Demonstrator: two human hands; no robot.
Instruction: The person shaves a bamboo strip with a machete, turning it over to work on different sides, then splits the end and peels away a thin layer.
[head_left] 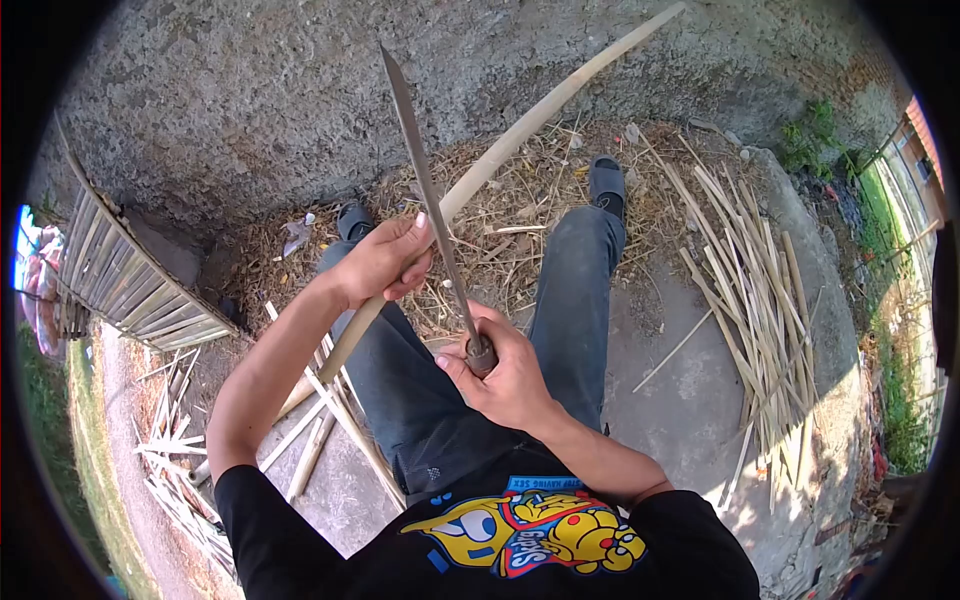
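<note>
My left hand [385, 262] is wrapped round a long, pale bamboo strip [530, 120], which slants from beside my left thigh up to the far right. In my right hand [508, 378], close to my lap, is the wooden handle [481, 352] of a machete. Its long dark blade [418, 158] points up and away, crossing the bamboo strip in this view just right of my left thumb. My legs [572, 310] are spread on either side of the strip and blade.
Split bamboo strips [755, 310] lie heaped on the concrete at right. More bamboo pieces [180, 450] are scattered at left, below a slatted bamboo panel [140, 270]. Shavings [490, 245] cover the ground between my feet, before a rough wall [290, 110].
</note>
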